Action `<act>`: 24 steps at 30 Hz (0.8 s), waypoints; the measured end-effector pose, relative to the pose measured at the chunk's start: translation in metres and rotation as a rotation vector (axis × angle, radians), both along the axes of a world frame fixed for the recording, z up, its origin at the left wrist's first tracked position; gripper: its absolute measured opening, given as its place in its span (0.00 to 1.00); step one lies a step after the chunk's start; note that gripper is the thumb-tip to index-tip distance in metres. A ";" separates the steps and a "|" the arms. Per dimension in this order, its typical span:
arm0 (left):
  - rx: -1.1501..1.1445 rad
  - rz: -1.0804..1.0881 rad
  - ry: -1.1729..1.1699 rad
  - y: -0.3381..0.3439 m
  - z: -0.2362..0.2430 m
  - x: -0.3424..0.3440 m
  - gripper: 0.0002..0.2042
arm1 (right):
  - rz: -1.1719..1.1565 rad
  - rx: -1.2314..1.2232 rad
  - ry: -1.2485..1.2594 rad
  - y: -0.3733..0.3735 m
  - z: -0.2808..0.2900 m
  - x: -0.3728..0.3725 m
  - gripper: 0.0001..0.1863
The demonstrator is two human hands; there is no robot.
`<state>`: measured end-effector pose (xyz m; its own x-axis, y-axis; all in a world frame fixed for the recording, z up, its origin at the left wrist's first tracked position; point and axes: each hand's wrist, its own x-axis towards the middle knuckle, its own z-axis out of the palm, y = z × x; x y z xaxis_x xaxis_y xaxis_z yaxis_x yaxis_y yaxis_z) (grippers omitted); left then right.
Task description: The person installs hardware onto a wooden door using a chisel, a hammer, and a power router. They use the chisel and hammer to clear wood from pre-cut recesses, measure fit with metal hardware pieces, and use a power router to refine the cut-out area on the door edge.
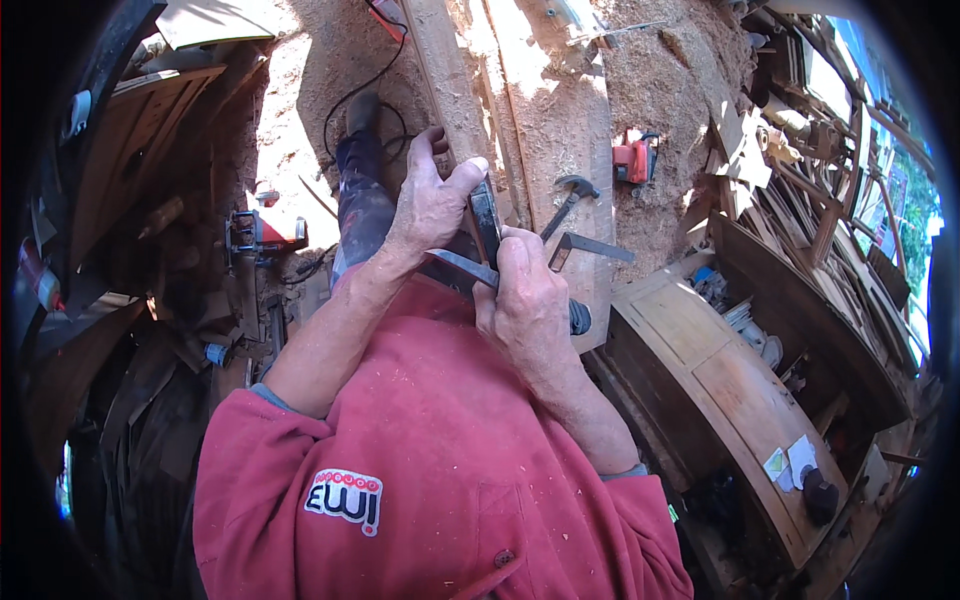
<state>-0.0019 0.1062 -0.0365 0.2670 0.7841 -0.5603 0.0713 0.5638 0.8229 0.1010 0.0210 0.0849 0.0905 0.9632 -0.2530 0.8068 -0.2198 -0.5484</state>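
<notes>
My left hand (432, 200) is raised in front of my body, its thumb and forefinger apart. Its thumb lies close by the far end of a dark bar-shaped tool (485, 218); I cannot tell whether they touch. My right hand (528, 295) is closed around the tool's near end, with the fingertips partly hidden. A flat metal strip (462, 268) sticks out leftward from under the right hand; whether it belongs to the tool does not show. Just beyond, a claw hammer (572, 203) and a dark L-shaped square (592, 248) lie on a wide wooden board (585, 130).
A red power tool (634, 158) sits on sawdust right of the board. Another red-and-black power tool (268, 232) stands left of my leg, near a black cable (330, 125). A wooden cabinet (725, 370) lies at the right, before stacked timber (820, 220). Wooden panels (140, 140) lean at left.
</notes>
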 end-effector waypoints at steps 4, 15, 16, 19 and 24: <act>0.066 -0.022 0.022 0.001 -0.009 0.000 0.39 | 0.001 -0.022 0.000 0.001 0.002 0.000 0.17; 0.095 -0.120 -0.163 0.023 0.011 -0.001 0.41 | -0.030 0.000 0.070 -0.001 -0.005 0.000 0.17; 0.096 -0.128 -0.159 0.023 0.007 -0.003 0.41 | -0.002 0.005 0.037 0.001 -0.006 -0.001 0.15; 0.082 -0.168 -0.189 0.024 0.001 -0.010 0.42 | -0.004 -0.001 -0.006 -0.001 -0.005 -0.002 0.12; 0.037 -0.260 0.032 0.026 -0.004 -0.018 0.43 | -0.064 -0.061 -0.011 -0.008 0.010 0.007 0.13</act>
<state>-0.0204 0.1318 -0.0407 0.4451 0.7113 -0.5440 0.2365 0.4926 0.8375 0.1081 0.0130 0.0947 0.1543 0.9383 -0.3095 0.7962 -0.3036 -0.5234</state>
